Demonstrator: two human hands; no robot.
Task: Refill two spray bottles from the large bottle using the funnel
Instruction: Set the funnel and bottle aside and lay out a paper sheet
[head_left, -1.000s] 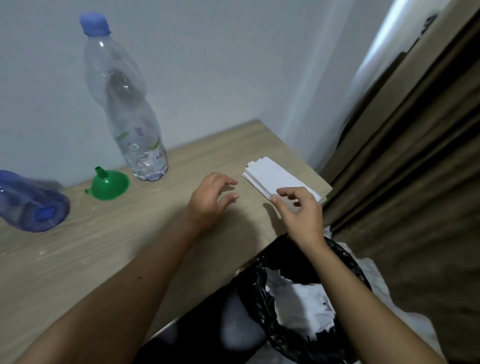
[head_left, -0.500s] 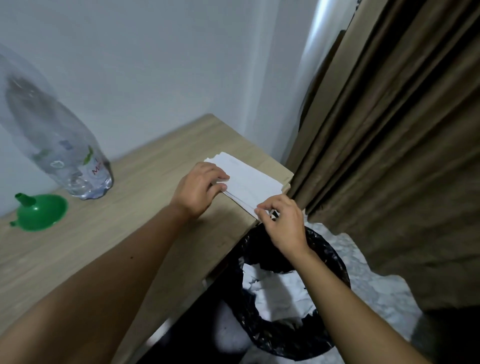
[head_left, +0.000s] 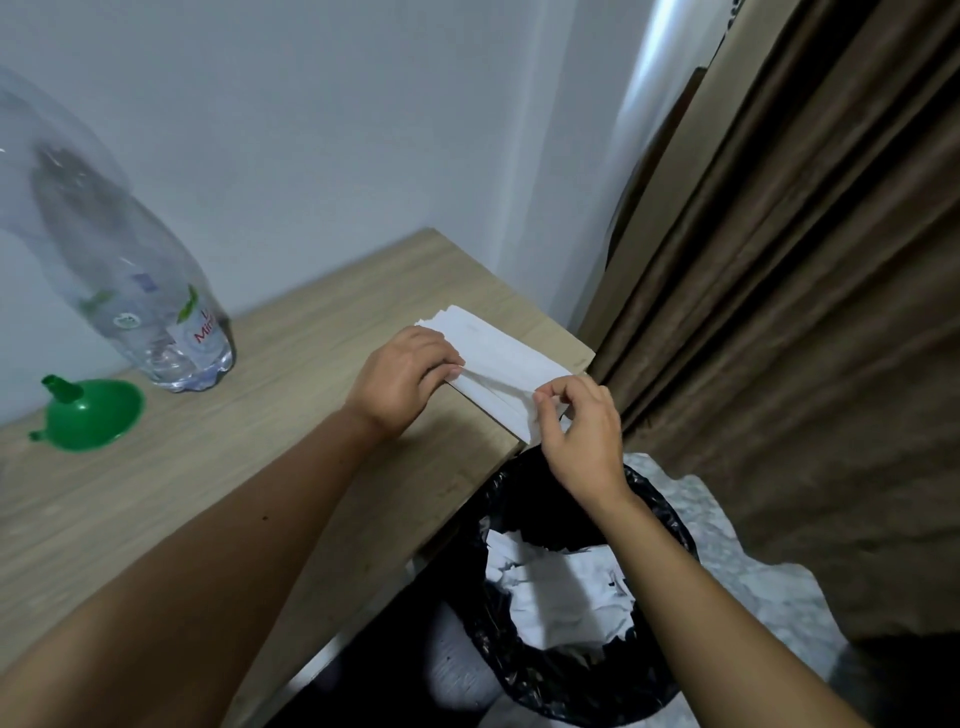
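Observation:
The large clear plastic bottle stands at the back left of the wooden table, nearly empty. A green funnel lies mouth-down beside it. At the table's right corner lies a stack of white paper tissues. My left hand presses the stack's left end with curled fingers. My right hand pinches the top tissue at its near right corner and lifts it. No spray bottle is in view.
A bin with a black bag holding crumpled white paper stands on the floor below the table's right edge. Brown curtains hang at the right. A white wall runs behind the table.
The view swung right, so the blue bottle at the left left the frame. Both hands moved onto the tissue stack; my right hand now pinches and lifts the top tissue.

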